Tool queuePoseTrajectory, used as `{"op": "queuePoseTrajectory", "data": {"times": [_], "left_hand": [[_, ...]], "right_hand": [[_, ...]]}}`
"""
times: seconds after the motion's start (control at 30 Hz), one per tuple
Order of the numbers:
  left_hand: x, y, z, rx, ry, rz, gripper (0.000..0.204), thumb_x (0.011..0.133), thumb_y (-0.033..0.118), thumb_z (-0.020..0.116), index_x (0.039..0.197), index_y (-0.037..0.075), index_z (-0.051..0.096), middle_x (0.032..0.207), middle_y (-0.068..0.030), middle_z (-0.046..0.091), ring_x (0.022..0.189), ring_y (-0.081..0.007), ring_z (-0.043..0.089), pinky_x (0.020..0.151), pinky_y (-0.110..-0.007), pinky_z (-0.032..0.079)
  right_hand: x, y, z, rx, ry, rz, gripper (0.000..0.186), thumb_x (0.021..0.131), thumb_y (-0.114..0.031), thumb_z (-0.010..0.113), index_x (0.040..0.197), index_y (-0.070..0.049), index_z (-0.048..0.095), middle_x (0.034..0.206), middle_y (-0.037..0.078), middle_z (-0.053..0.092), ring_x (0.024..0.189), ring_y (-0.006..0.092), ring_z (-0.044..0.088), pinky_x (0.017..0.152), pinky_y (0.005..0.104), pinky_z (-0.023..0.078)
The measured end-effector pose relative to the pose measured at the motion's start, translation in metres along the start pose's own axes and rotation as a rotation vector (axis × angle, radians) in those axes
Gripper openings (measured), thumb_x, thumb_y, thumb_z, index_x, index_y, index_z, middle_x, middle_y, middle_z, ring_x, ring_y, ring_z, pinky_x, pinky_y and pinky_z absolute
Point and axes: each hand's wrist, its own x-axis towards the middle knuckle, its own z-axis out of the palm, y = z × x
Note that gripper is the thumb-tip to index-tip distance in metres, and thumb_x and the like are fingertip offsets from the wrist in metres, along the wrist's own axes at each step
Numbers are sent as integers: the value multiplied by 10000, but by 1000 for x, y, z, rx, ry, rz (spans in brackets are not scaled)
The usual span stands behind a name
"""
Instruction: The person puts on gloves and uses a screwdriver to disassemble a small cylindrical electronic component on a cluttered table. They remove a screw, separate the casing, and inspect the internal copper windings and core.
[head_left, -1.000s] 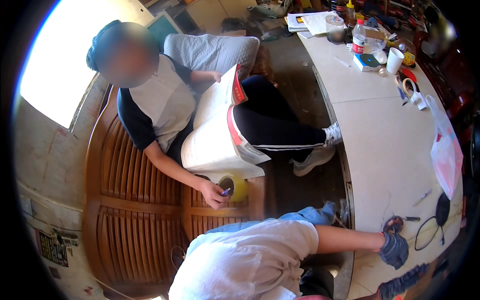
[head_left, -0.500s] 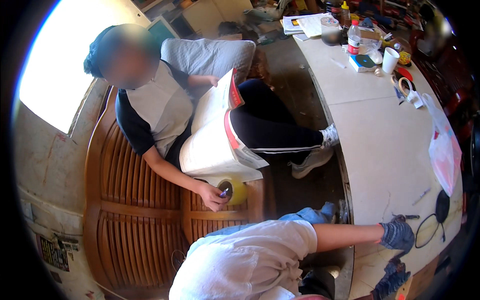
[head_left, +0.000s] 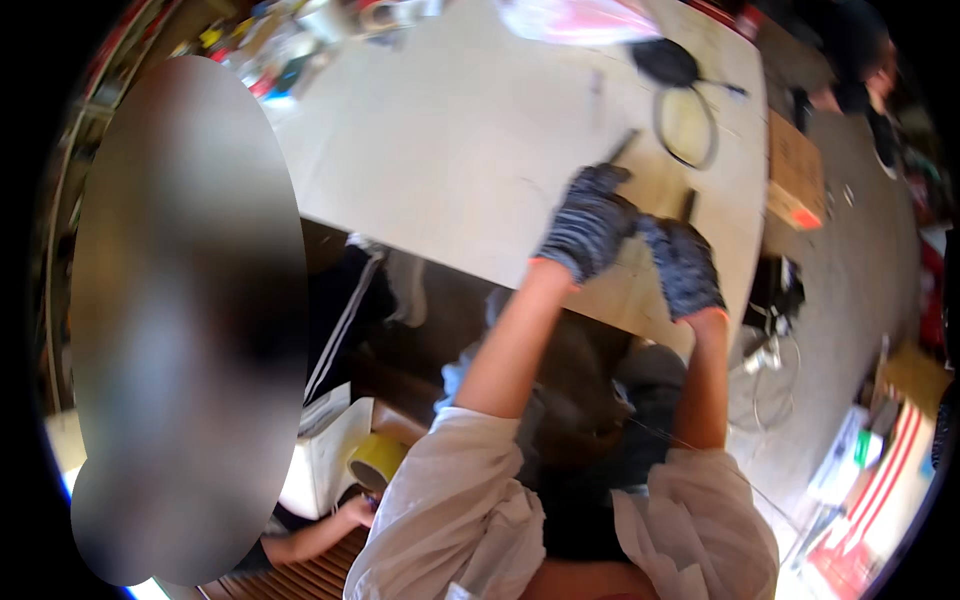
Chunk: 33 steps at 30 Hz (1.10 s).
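My left hand, in a grey-and-black knit glove with an orange cuff, is over the pale table. Its fingers are closed on a slim dark stick-like piece that points up and away. Close beside it, my right hand wears a matching glove and is closed around a short dark piece that sticks up past the fingers. Blur hides what kind of thing each piece is. Beyond both hands lies a flat black oval thing with a looped black cord.
The pale table holds a pinkish plastic bag at its far edge and clutter at far left. A cardboard box stands past the right edge. At lower left, another person's hand is by a yellow tape roll.
The view has swung right, from the seated person with papers to the table. Both my gloved hands now appear near the middle, instead of at the lower right.
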Motion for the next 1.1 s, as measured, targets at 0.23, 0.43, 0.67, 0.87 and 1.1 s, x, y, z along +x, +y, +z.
{"op": "queuePoseTrajectory", "data": {"times": [0.23, 0.43, 0.67, 0.87, 1.1], "left_hand": [[-2, 0, -25, -165, -351, -131, 532, 815, 48, 620, 1322, 94, 468, 1290, -188, 494, 1211, -343, 460, 1023, -389, 391], [-3, 3, -14, 12, -414, -205, 804, 644, 331, 809, 1332, 105, 458, 1283, -165, 515, 1186, -359, 469, 1017, -407, 385], [14, 25, 0, 281, -476, -204, 645, 656, 397, 763, 1204, 126, 557, 1061, -56, 651, 978, -279, 566, 880, -384, 408], [14, 31, 7, 268, -357, -336, 628, 674, 385, 748, 1203, 110, 550, 1132, -101, 597, 1032, -307, 527, 927, -399, 393], [16, 40, 5, -49, 46, -382, 755, 587, 47, 776, 1258, 40, 429, 1105, -170, 477, 973, -283, 538, 865, -355, 478]], "right_hand": [[-11, 11, -7, 579, -207, 682, 243, 901, -256, 612, 818, -35, 667, 667, 52, 587, 603, 128, 524, 607, 268, 433], [-10, 11, 0, 808, -144, 675, 299, 883, -291, 647, 743, -26, 655, 617, 15, 574, 553, 91, 486, 577, 232, 404], [-12, 16, -9, 409, -140, 434, 311, 927, -321, 545, 988, -57, 697, 728, 45, 634, 703, 149, 565, 710, 273, 463], [-12, 2, -13, 877, -80, 524, 300, 919, -291, 584, 967, -20, 703, 793, 26, 661, 730, 91, 527, 741, 233, 436], [-17, -5, -10, 1143, 126, 353, 234, 950, -178, 538, 1059, 6, 635, 883, 40, 649, 826, 98, 582, 792, 247, 464]]}}
